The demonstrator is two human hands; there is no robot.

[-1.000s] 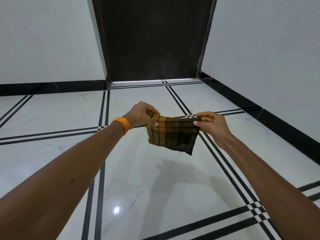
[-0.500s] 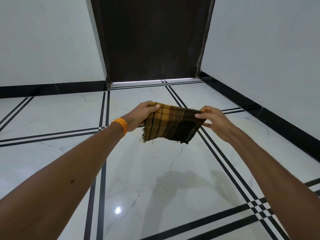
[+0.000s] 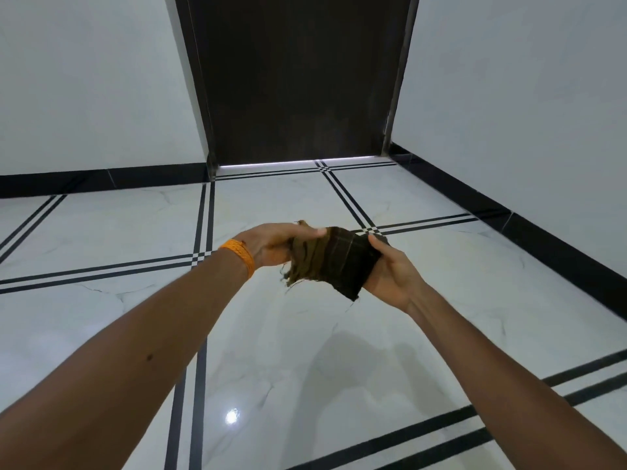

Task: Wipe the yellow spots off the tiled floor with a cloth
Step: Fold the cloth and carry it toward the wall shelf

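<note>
Item, left to right: white wall (image 3: 84,96) with black skirting; left hand (image 3: 271,247), an orange wristband (image 3: 241,256) on its wrist, fingers pinched shut on the frayed left edge of the cloth (image 3: 334,262); dark door (image 3: 298,76) behind, a strip of light under it; right hand (image 3: 390,273), palm up, cupping and clasping the cloth's right side. Location of cloth: in the air between the two hands, well above the tiled floor (image 3: 305,368), touching no tile. Risk, as judged: the bunched cloth could slip from one hand when the grip shifts, since the left holds only a loose fringe; a thick wad may smear spots rather than lift them; the glossy floor looks slippery underfoot. No yellow spots can be made out on the visible tiles, so wiping may start in the wrong place. Appearance of cloth: dark brown-olive weave with faint paler check lines, gathered into folds, loose threads hanging at lower left, one corner drooping.
</note>
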